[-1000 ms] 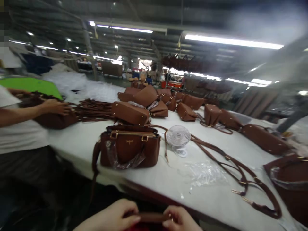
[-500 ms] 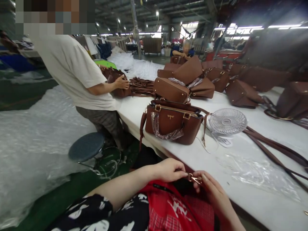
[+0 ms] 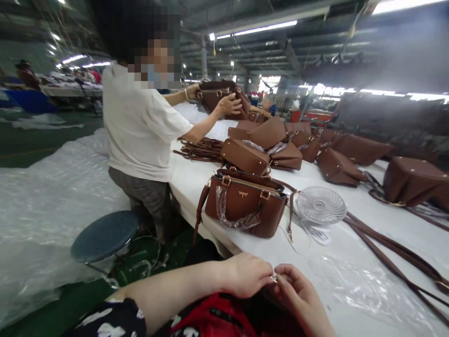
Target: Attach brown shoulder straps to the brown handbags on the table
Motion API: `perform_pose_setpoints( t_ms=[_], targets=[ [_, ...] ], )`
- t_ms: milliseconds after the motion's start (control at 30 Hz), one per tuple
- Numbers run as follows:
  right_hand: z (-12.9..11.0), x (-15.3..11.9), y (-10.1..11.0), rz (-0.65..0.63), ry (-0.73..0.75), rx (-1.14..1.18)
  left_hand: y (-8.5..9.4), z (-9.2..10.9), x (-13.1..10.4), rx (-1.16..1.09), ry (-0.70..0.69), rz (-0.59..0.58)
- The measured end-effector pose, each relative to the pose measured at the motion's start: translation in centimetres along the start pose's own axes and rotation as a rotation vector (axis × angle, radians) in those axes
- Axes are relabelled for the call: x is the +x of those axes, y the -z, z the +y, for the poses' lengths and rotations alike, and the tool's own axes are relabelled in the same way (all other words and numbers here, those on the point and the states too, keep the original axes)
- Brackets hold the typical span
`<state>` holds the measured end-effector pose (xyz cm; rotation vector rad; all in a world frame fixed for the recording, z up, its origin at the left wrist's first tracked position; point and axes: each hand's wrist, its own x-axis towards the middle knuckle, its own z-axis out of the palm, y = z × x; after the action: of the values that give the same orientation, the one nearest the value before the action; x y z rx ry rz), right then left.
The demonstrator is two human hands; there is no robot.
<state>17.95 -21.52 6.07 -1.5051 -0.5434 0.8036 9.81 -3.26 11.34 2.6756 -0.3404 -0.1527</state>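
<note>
Close to my lap, my left hand (image 3: 247, 275) is closed, its fingertips pinching one side of a small metal snap hook (image 3: 273, 278). My right hand (image 3: 298, 292) grips the hook's other side between thumb and fingers. Only a shiny bit of the metal shows between the fingertips; the rest is covered. Just beyond my hands a brown handbag (image 3: 245, 206) stands upright on the white table (image 3: 231, 238). It has a gold dragonfly emblem, and its handle is wrapped in clear plastic. A brown strap (image 3: 199, 210) hangs from its left side over the table edge.
A white fan (image 3: 321, 206) stands right of the bag, with long brown straps (image 3: 389, 234) beyond it. More brown bags (image 3: 245, 157) and a strap pile (image 3: 203, 150) lie behind. At left a co-worker (image 3: 140, 121) lifts a brown bag (image 3: 220, 100), near a round stool (image 3: 105, 236).
The co-worker has raised a brown bag off the table and turned. My fingers have closed further over the snap hook, hiding most of it. My view has tilted upward.
</note>
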Motion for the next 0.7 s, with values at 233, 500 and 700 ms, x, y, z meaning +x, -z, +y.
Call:
perform_pose_setpoints(
  t_ms=[233,500,700],
  targets=[
    [-7.8,11.2,5.2,0.299,0.179,-0.118,14.0,-3.3,8.2,0.235,0.127,0.423],
    [-5.8,19.1,5.0,0.280,0.096,0.001,12.4,-6.5,15.7,0.223,0.213,0.286],
    [-4.4,19.5,5.4,0.341,0.180,-0.031,11.0,-8.1,15.8,0.144,0.210,0.343]
  ],
)
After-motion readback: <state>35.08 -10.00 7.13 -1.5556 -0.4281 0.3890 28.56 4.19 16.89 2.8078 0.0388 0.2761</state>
